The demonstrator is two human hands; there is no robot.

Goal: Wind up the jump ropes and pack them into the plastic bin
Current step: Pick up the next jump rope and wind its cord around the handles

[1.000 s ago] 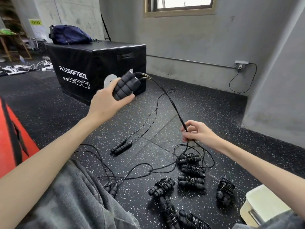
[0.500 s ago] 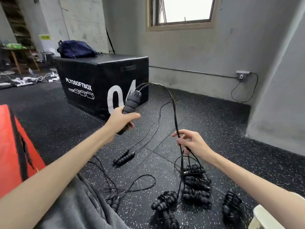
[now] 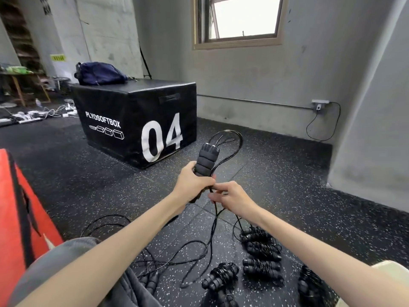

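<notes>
My left hand (image 3: 193, 185) grips the black foam handles (image 3: 206, 160) of a jump rope, held upright in front of me. Its black cord (image 3: 232, 138) loops up over the handle tops and runs down to my right hand (image 3: 232, 197), which pinches the cord right beside the handles. Below that hand the cord hangs to the floor. Several wound rope bundles (image 3: 261, 251) lie on the floor at lower right. Loose black cords (image 3: 155, 260) and another handle pair (image 3: 152, 282) lie near my knee. A corner of the pale plastic bin (image 3: 389, 268) shows at the right edge.
A black plyo box marked 04 (image 3: 137, 120) stands ahead, with a blue bag (image 3: 99, 74) on top. A red mat (image 3: 20, 213) lies at the left. Grey walls close the right side. Cables and power strips (image 3: 44, 111) litter the far left floor.
My right hand has come up from over the bundles to the handles, bringing the cord against them. My left hand has turned the handles upright and moved them toward the centre.
</notes>
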